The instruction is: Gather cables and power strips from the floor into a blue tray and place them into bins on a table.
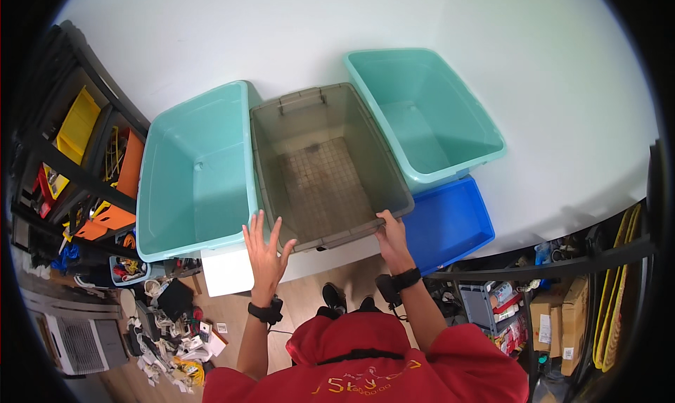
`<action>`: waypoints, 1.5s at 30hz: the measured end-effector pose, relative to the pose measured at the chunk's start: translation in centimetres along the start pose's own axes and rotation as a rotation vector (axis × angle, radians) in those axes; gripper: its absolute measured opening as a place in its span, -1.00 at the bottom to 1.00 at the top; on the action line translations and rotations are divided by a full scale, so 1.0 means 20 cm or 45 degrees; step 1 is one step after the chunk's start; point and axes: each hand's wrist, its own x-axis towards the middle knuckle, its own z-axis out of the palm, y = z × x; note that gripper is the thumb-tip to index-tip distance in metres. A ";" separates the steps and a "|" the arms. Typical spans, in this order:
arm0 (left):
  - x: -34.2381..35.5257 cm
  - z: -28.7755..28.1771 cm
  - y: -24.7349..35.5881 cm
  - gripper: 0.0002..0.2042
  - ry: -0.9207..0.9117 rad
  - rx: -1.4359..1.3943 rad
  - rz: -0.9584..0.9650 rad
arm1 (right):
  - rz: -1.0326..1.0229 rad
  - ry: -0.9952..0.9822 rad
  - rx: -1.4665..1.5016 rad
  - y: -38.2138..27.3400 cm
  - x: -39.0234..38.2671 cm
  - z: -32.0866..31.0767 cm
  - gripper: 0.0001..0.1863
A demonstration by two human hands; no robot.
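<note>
A smoky grey see-through storage bin [330, 178] stands on the white table between two teal tubs. My right hand [392, 241] grips its near right corner, the fingers bent over the rim. With fingers spread, my left hand [264, 257] hovers by the bin's near left corner, beside the right edge of the left teal tub [197, 171]; whether it touches either rim I cannot tell. The right teal tub [422, 114] sits against the bin's right side. A shallow blue tray [450, 224] lies at the near right, partly under that tub and close to my right hand.
The white table [562, 143] has its near edge just before me. A black rack [91, 178] with yellow and orange bins stands at the left. On the floor lie scattered parts and cables [172, 340]. Cardboard boxes [562, 322] and a grey crate [485, 308] are at the lower right.
</note>
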 end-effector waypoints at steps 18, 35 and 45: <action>0.09 0.34 -0.01 -0.36 -0.244 0.002 0.300 | -0.106 -0.135 0.069 0.12 0.53 0.40 0.00; -0.21 0.57 0.21 -0.57 -0.677 -0.336 -0.442 | -0.631 0.958 -1.208 -0.38 0.04 -1.15 -0.38; -0.48 1.03 0.46 -0.49 -1.045 -0.652 -0.341 | -0.125 0.654 -0.512 -0.38 0.27 -1.93 -0.35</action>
